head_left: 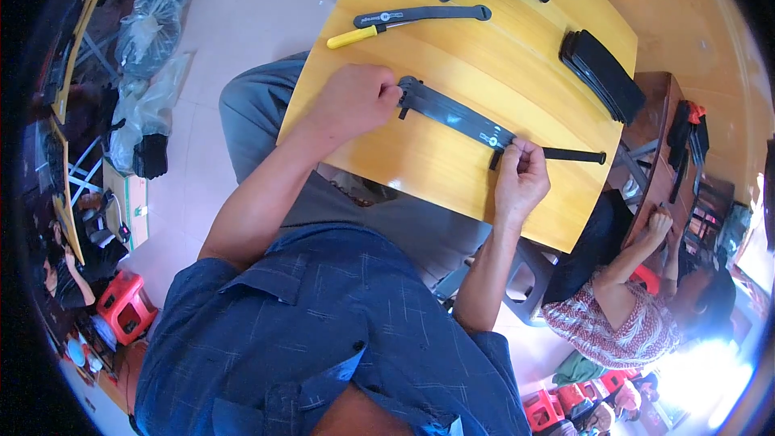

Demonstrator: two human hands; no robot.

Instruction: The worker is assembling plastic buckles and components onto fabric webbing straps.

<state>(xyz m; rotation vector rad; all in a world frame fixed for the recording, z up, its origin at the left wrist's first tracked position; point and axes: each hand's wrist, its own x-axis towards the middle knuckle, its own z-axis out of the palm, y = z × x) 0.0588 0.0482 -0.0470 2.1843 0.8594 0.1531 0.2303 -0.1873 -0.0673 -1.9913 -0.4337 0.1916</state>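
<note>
Both hands' fingers pinch a black strap [456, 115] on the yellow table [476, 56], left hand [355, 97] and right hand [521, 178] at opposite ends

Both forearms outstretched, left hand [355, 101] curled knuckles-up, right hand [521, 178] in pinching grip.

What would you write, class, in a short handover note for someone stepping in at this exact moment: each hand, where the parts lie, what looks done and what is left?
Left hand: pressing down the upper end of the long flat black plastic strip on the round yellow wooden table.
Right hand: pinching the strip's lower end, where a thin black rod sticks out.
Nearby: yellow-handled tool on a second black strip; stacks of black flat pieces at the far edge.
Done: cannot tell from here.
Left: the strip in hand is still being worked; the stacks lie untouched.
</note>
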